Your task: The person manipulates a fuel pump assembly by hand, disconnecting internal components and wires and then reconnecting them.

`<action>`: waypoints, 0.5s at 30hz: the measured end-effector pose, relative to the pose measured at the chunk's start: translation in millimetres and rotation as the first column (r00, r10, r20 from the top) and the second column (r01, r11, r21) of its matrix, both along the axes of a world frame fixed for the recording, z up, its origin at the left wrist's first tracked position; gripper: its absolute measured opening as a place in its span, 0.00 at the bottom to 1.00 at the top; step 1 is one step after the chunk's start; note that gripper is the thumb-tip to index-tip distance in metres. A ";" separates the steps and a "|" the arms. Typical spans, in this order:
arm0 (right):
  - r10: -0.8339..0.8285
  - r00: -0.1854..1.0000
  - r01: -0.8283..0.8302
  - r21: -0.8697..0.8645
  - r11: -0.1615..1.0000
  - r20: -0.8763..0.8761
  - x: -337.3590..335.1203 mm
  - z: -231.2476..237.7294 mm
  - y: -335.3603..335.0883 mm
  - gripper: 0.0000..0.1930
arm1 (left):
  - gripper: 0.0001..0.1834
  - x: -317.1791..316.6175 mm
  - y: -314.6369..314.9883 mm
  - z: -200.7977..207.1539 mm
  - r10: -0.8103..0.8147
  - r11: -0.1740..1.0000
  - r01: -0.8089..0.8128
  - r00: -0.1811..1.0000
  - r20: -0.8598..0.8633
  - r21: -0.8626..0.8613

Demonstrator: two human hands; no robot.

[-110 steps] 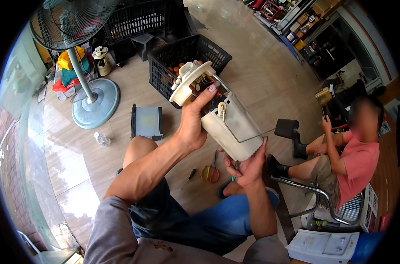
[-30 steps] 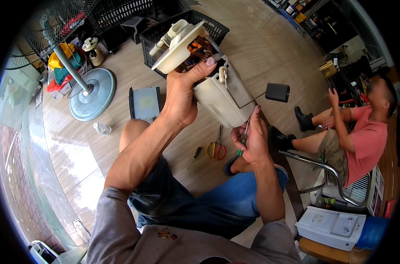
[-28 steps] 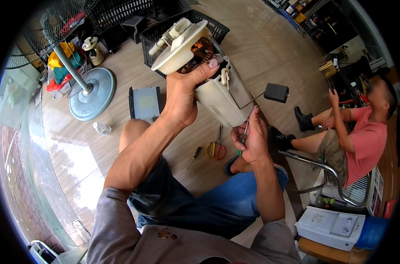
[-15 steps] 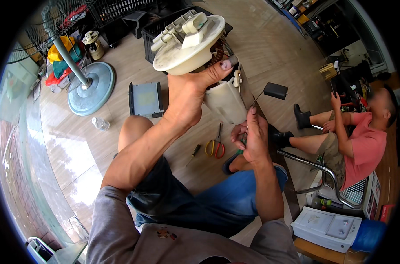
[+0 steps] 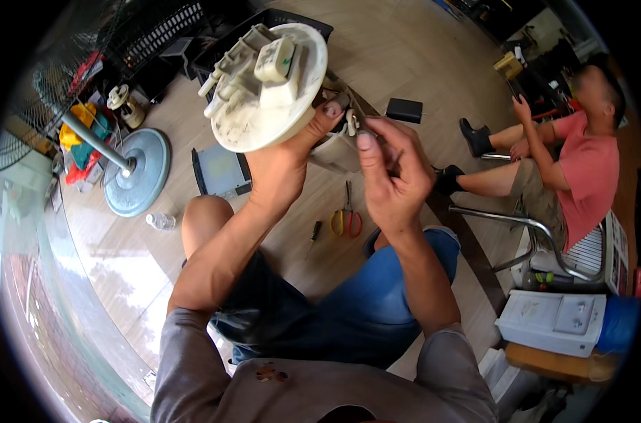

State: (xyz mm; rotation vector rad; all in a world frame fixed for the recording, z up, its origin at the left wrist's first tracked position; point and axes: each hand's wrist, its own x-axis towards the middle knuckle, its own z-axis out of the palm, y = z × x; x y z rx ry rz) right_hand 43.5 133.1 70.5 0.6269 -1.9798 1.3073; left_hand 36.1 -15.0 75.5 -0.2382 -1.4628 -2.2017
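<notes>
My left hand [image 5: 281, 166] grips a fuel pump module below its round off-white flange [image 5: 267, 106], with the thumb over the top of the body. The flange is tilted, showing its pipe stubs and connector housing. Beneath it, the pale pump body [image 5: 334, 154] is partly covered by my hands. My right hand [image 5: 398, 169] is closed at the body's right side, thumb and forefinger together beside a small cream clip [image 5: 352, 123]. What lies between those fingertips is hidden. Just beyond them is the black float [image 5: 405, 110]; its wire arm is mostly hidden.
Pliers with red and yellow handles [image 5: 346, 220] and a small screwdriver [image 5: 315, 230] lie on the floor. Left are a flat metal unit [image 5: 223, 171], a plastic bottle [image 5: 162, 222] and a fan base [image 5: 137, 173]. A seated person [image 5: 584, 155] is at right, near a white box [image 5: 553, 321].
My right hand has moved up from below the pump body to its side by the clip. The module has shifted left and tilted, with the flange's top turned more toward me.
</notes>
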 end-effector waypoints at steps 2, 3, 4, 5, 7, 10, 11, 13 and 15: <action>0.057 0.998 -0.057 -0.032 0.998 0.008 -3.6 -3.6 -2.6 0.10 | 0.22 -5.8 1.5 -9.7 0.011 1.000 -0.011 1.000 -0.016 0.010; 0.085 0.995 -0.082 -0.053 0.995 0.050 -3.2 -3.5 -2.1 0.10 | 0.22 -7.7 1.7 -8.7 0.043 0.999 -0.042 0.999 -0.023 0.034; 0.071 0.997 -0.069 -0.064 0.996 0.042 -2.1 -1.4 -1.8 0.10 | 0.22 -4.7 2.7 -5.8 0.014 0.998 -0.014 1.000 -0.006 0.065; 0.116 0.982 -0.105 -0.079 0.991 0.146 -1.1 1.8 -1.8 0.10 | 0.22 -4.3 1.9 -5.0 0.002 0.999 -0.001 1.000 -0.013 0.053; 0.158 0.957 -0.135 -0.108 0.985 0.241 -0.4 5.9 -0.4 0.11 | 0.21 -4.2 -0.5 -6.2 0.048 0.999 -0.048 0.999 0.017 -0.009; 0.181 0.941 -0.164 -0.082 0.983 0.286 -3.2 8.8 -1.2 0.11 | 0.20 -1.1 -5.1 -9.3 0.055 0.996 -0.055 0.998 -0.009 -0.073; 0.197 0.943 -0.188 -0.061 0.980 0.268 -3.6 10.0 -2.3 0.10 | 0.20 -0.1 -7.1 -10.7 0.047 0.996 -0.048 0.999 -0.008 -0.073; 0.201 0.946 -0.198 -0.038 0.980 0.256 -4.3 9.3 2.4 0.10 | 0.20 3.7 -5.9 -11.5 0.038 0.996 -0.037 0.999 0.006 -0.086; 0.284 0.904 -0.291 -0.028 0.956 0.320 -7.4 7.8 6.8 0.10 | 0.19 4.5 -5.6 -11.4 0.037 0.996 -0.036 0.999 0.005 -0.081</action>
